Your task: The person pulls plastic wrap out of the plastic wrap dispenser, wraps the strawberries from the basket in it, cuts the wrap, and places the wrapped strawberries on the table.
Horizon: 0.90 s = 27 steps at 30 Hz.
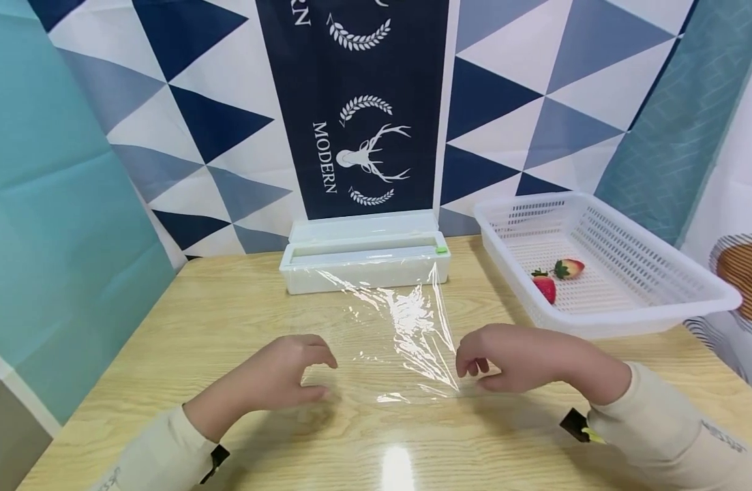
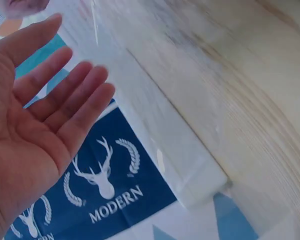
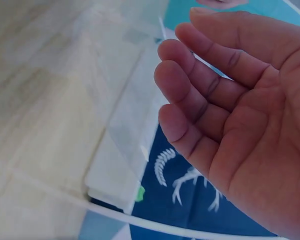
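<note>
A sheet of clear plastic wrap (image 1: pixel 406 314) stretches from the white dispenser box (image 1: pixel 363 276) across the table towards me, creased and shiny on its right side. My left hand (image 1: pixel 283 374) hovers at the left of the sheet, thumb and fingers apart and nothing between them. On the right, my right hand (image 1: pixel 517 358) is beside the sheet's near right corner, its fingers loosely bent and the thumb apart from them. Both wrist views show bare palms, the left palm (image 2: pixel 35 135) and the right palm (image 3: pixel 260 135), with the box beyond. Whether any fingertip touches the film is unclear.
A white perforated basket (image 1: pixel 645 315) stands at the right with two strawberries, one red strawberry (image 1: pixel 545 288) and one paler strawberry (image 1: pixel 570 269). The box's lid (image 1: pixel 363 225) is raised, with a green piece (image 1: pixel 441 250) at its right end. Behind hangs a patterned cloth (image 1: pixel 228 123).
</note>
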Each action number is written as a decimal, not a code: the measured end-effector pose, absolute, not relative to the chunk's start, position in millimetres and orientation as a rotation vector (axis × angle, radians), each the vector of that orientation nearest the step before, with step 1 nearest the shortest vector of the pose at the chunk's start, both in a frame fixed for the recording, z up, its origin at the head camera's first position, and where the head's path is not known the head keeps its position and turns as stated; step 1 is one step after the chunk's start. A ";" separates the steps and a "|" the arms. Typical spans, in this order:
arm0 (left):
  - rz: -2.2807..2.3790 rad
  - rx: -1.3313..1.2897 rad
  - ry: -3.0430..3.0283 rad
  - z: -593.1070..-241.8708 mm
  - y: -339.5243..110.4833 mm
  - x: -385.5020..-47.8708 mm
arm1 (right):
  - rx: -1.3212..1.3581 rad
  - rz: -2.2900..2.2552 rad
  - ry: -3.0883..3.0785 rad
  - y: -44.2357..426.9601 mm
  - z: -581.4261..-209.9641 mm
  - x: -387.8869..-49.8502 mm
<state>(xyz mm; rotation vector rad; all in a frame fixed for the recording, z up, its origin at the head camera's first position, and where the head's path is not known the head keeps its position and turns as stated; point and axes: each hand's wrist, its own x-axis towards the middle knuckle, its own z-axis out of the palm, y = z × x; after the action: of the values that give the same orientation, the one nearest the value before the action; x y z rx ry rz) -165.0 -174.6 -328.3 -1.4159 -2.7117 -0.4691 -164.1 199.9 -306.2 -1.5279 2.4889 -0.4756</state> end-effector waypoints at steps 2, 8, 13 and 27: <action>-0.469 -1.411 -2.678 -328.3 -171.3 -162.9 | -1.520 -0.490 2.500 201.3 -301.2 -164.3; -0.455 -1.442 -2.641 -329.5 -161.8 -157.4 | -1.433 -0.490 2.536 206.8 -281.0 -163.1; -0.470 -1.473 -2.622 -333.6 -157.0 -153.4 | -1.345 -0.454 2.562 217.1 -254.8 -167.9; -0.463 -1.575 -2.493 -342.2 -143.4 -151.8 | -0.808 -0.385 2.828 275.0 -195.7 -244.3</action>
<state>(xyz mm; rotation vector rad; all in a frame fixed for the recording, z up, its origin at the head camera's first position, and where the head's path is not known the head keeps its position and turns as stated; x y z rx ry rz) -151.8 -143.4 -342.2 -1.5754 -2.4930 -0.4626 -244.3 275.0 -195.7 -0.8082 2.8285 -0.3852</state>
